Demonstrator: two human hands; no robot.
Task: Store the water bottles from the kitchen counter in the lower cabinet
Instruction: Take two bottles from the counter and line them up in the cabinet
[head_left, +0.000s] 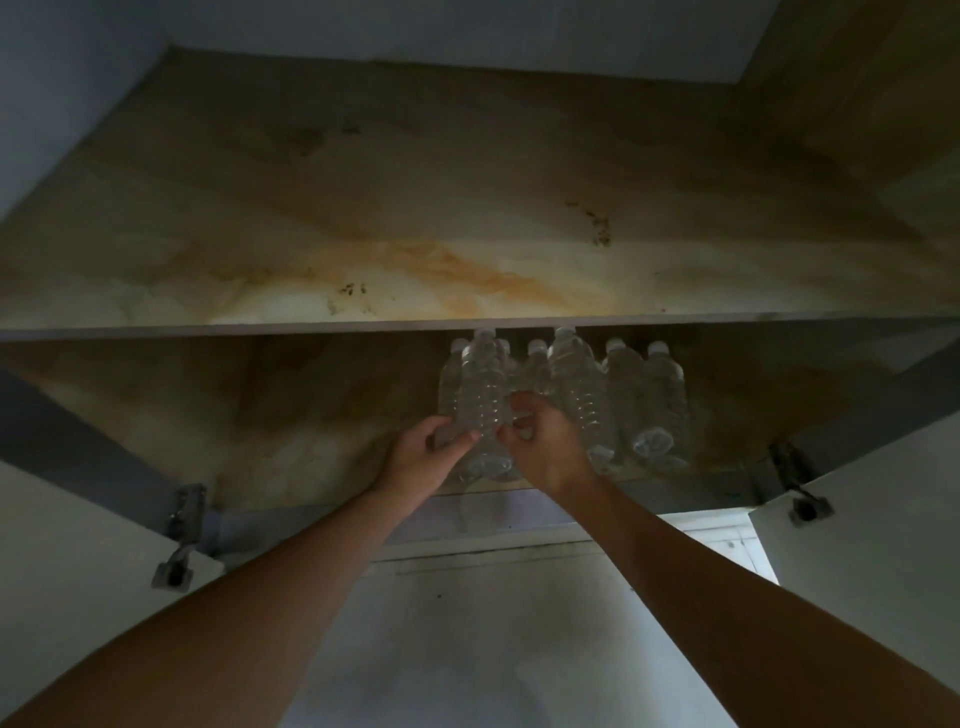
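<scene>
Hands, left (423, 460), right (548, 447), gripping bottle (483, 384)

No readable text anywhere — bottles (566, 384) unlabelled, cabinet surfaces unmarked

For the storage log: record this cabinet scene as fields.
place: cabinet, lower shelf
doors: open on both sides
bottle stack: clear bottles with white caps, lying on their sides, caps toward the back
top bottle: lies on the stack's left part
left hand: grips the top bottle near its base
right hand: curled fingers at that bottle's right side; grip unclear
upper shelf: stained, no bottles seen
</scene>
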